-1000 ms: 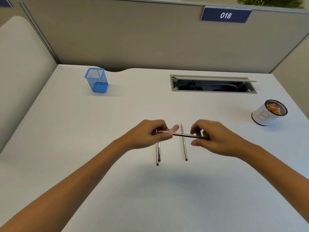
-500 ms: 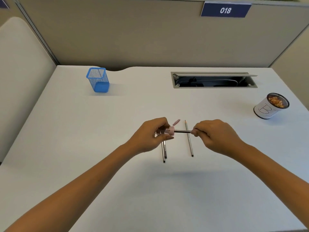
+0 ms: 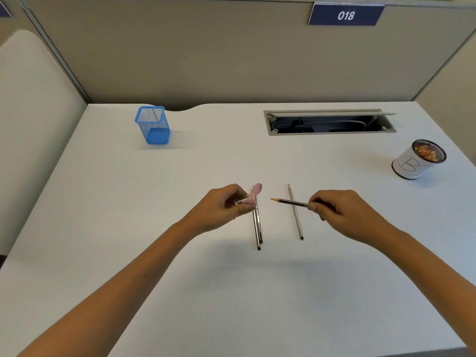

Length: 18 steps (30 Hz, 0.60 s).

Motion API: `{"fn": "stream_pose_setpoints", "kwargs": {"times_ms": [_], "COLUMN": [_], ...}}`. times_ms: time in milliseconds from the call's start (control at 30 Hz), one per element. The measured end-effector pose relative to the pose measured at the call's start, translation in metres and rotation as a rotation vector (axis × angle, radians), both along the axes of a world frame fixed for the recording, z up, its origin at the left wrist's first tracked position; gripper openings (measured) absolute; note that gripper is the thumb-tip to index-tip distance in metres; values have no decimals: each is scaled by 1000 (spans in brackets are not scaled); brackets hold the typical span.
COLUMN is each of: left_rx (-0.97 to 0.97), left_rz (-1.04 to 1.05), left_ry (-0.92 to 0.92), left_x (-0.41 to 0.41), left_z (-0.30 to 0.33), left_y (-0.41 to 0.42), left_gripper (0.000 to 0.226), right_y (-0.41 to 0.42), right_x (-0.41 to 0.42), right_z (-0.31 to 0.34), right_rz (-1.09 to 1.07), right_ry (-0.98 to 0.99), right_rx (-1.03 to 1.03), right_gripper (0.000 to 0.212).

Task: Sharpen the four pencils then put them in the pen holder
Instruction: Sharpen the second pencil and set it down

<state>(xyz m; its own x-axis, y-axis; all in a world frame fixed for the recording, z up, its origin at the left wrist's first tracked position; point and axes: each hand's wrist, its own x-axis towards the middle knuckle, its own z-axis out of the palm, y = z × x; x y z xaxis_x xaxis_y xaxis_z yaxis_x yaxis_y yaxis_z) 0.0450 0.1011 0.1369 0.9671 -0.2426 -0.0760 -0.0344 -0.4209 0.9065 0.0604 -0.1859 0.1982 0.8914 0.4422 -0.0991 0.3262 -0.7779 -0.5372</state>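
— While the two forearms are reaching in from the near edge of the white desk (image 3: 103, 228), what are the hands doing?

— Nearest to us, the pair of pencils (image 3: 257, 228) is lying side by side, touching, with the upper ends hidden behind the left hand. Just beside them, a single pencil (image 3: 296, 217) is lying apart with a sharp tip pointing away. The left hand (image 3: 219, 210) is closing its fingers around a small pink sharpener (image 3: 251, 198). The right hand (image 3: 340, 215) is pinching the held pencil (image 3: 288, 201) by its back part, with the pointed tip aiming toward the sharpener but clear of it.

— So how far along are we looking?

— I am judging that the held pencil is looking sharpened, and the single one on the desk is too. Whether the pair is sharpened I cannot tell, since the hand is covering those tips.

— And the holder?

— Farther back on the left, the blue mesh pen holder (image 3: 152, 124) is standing upright, well apart from everything, and nothing is showing inside it. So the putting-away part is looking wholly undone, for all four.

— Anything else back there?

— On the far right, a white cup (image 3: 412, 166) is holding what is looking like shavings, and a cable hatch (image 3: 329, 122) is sitting open at the back.
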Motion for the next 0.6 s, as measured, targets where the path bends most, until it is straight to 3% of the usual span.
{"fn": "stream_pose_setpoints", "kwargs": {"times_ms": [267,433,600], "left_rx": [-154,-204,-256], "left_rz": [-127,-196,-315], "left_ry": [203,234,303], "left_x": [12,18,24], "left_z": [15,19,28], "left_y": [-16,-31,-48], "left_gripper": [44,42,43], "right_y": [-11,-20,-27], "right_x": [3,7,12], "right_z": [5,10,13], "right_rz": [105,140,285], "right_ry": [-223,-319,-664], "right_rx": [-37,-66,-187], "right_gripper": [7,9,8]}}
